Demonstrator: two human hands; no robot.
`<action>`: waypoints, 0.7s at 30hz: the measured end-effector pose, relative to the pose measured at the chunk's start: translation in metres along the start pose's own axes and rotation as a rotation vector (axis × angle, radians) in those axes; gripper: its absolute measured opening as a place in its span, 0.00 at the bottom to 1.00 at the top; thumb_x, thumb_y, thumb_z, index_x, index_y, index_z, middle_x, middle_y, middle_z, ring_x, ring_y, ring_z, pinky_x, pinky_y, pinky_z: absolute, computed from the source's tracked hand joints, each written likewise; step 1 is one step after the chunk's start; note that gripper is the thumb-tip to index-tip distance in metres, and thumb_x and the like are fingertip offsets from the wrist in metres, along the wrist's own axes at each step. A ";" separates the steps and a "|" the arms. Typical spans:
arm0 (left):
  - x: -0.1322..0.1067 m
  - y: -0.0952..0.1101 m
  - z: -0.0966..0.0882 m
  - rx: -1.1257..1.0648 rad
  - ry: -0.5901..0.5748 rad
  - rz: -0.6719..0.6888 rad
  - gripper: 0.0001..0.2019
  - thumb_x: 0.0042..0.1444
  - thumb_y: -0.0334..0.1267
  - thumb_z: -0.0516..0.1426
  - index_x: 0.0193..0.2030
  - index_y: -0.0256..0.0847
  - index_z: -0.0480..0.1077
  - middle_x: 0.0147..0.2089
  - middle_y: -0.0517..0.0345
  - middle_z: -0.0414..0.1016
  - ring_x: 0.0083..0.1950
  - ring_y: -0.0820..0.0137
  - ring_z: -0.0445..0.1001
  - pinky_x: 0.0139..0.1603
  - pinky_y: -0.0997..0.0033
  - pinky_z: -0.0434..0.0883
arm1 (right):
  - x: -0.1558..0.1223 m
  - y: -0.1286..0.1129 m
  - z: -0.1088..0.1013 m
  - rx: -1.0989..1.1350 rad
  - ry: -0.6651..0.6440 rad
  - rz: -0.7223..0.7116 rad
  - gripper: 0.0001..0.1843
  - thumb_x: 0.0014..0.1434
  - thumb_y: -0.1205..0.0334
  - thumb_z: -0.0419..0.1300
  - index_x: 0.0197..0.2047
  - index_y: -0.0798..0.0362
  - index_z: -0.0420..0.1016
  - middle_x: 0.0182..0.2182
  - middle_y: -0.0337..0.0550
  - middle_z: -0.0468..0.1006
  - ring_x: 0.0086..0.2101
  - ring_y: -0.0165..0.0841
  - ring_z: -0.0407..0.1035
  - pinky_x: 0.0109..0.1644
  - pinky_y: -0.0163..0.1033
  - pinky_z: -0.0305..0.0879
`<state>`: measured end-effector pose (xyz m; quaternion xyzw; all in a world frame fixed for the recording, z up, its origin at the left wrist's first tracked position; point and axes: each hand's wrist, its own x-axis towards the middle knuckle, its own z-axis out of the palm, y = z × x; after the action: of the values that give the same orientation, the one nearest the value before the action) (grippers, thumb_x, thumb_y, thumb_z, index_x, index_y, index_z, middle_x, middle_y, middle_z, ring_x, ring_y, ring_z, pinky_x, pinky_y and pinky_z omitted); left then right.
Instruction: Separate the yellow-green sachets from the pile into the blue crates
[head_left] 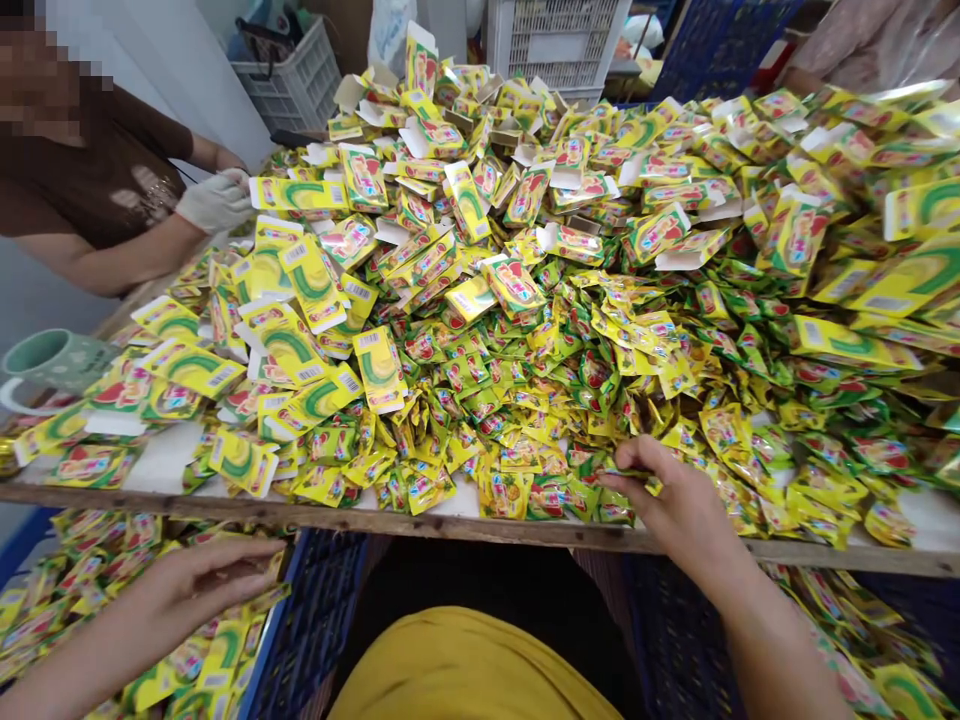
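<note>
My left hand [202, 585] is over the crate at lower left, its fingers closed round a small yellow box [271, 598] seen mostly edge-on. At the front of the table my right hand [679, 505] pinches a small sachet [616, 473] between thumb and fingers. Around it lies a heap of shiny green and yellow sachets [517, 450], printed with fruit. Behind and to the left of them are piled many yellow-green cartons [379, 368], several with white end flaps standing open.
The table's wooden front edge [450, 530] runs across in front of me. Below it are a blue crate [281, 640] of filled boxes and more boxes [862, 630] at right. A mug [60, 360] stands at left. A gloved co-worker's hand [215, 202] touches the pile.
</note>
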<state>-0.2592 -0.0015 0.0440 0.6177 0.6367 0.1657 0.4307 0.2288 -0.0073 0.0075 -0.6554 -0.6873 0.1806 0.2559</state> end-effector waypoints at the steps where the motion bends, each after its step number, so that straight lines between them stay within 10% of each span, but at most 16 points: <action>1: -0.003 0.001 -0.002 0.034 -0.067 -0.018 0.11 0.44 0.47 0.65 0.36 0.52 0.82 0.38 0.56 0.83 0.37 0.56 0.82 0.35 0.68 0.79 | 0.000 -0.011 0.003 0.104 -0.010 0.023 0.07 0.58 0.62 0.60 0.41 0.50 0.69 0.35 0.42 0.76 0.35 0.36 0.70 0.38 0.40 0.67; 6: 0.021 0.040 0.019 0.172 -0.243 0.152 0.11 0.56 0.46 0.58 0.42 0.50 0.80 0.44 0.56 0.82 0.45 0.61 0.80 0.47 0.68 0.76 | 0.011 -0.059 0.048 0.279 -0.327 -0.084 0.17 0.58 0.72 0.55 0.49 0.49 0.73 0.45 0.44 0.78 0.45 0.36 0.72 0.51 0.40 0.66; 11: 0.081 0.071 0.048 0.281 0.198 0.476 0.10 0.60 0.37 0.55 0.41 0.42 0.79 0.41 0.52 0.81 0.42 0.64 0.78 0.47 0.66 0.74 | 0.019 -0.071 0.077 -0.137 -0.375 -0.149 0.21 0.54 0.80 0.51 0.48 0.54 0.74 0.43 0.52 0.75 0.44 0.41 0.69 0.47 0.43 0.65; 14: 0.119 0.076 0.049 0.574 0.363 0.681 0.23 0.56 0.22 0.51 0.56 0.45 0.71 0.59 0.47 0.72 0.61 0.57 0.68 0.59 0.53 0.66 | 0.015 -0.078 0.075 -0.247 -0.320 -0.215 0.17 0.53 0.81 0.50 0.38 0.55 0.74 0.39 0.51 0.74 0.43 0.43 0.66 0.46 0.45 0.64; 18: 0.163 0.074 0.039 0.908 0.200 0.771 0.44 0.44 0.12 0.50 0.68 0.48 0.55 0.72 0.47 0.49 0.74 0.50 0.42 0.67 0.34 0.46 | 0.003 -0.087 0.071 -0.216 -0.309 -0.257 0.21 0.52 0.83 0.47 0.44 0.57 0.71 0.38 0.51 0.73 0.41 0.41 0.66 0.45 0.44 0.64; 21: 0.183 0.078 0.030 0.800 0.122 0.826 0.42 0.45 0.14 0.52 0.67 0.43 0.54 0.70 0.44 0.56 0.72 0.52 0.49 0.68 0.35 0.42 | -0.003 -0.085 0.075 -0.194 -0.310 -0.278 0.21 0.52 0.82 0.48 0.47 0.57 0.69 0.41 0.52 0.72 0.42 0.41 0.66 0.45 0.43 0.64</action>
<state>-0.1621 0.1733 0.0215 0.9193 0.3794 0.1017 0.0256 0.1163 -0.0102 -0.0033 -0.5403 -0.8162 0.1752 0.1057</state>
